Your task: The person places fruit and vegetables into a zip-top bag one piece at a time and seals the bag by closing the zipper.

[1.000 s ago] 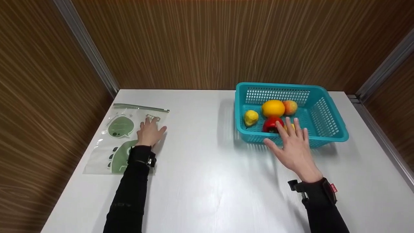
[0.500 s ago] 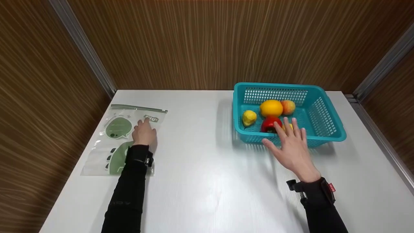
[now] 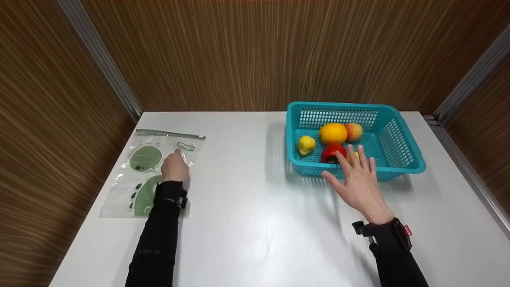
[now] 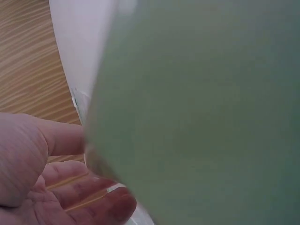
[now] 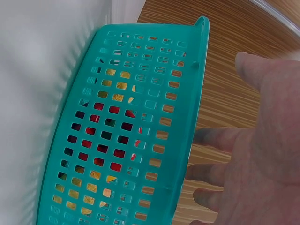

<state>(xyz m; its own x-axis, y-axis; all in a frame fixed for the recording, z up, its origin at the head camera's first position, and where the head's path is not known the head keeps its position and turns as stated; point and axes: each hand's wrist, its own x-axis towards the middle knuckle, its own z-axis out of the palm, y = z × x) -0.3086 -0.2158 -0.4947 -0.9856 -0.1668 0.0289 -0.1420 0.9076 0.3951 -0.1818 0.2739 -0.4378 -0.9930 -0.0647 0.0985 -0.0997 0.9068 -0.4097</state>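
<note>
Behind your left hand (image 3: 175,166) a black strap (image 3: 169,192) circles the black sleeve (image 3: 155,249); behind your right hand (image 3: 360,190), a matching band (image 3: 385,236) bears a small red tag (image 3: 407,230).

There are two hands (image 3: 359,187), one bag (image 3: 146,158), one basket (image 3: 398,137), five fruits (image 3: 333,133).

A broad lane of white tabletop (image 3: 235,187) parted the plastic bag (image 3: 146,158) from the teal basket (image 3: 338,105), whose side walls (image 3: 398,137) barred the fruit (image 3: 333,133) except from above.

The head camera looks down from above; wrist cameras sit close, the right sharing the basket (image 3: 379,143).
</note>
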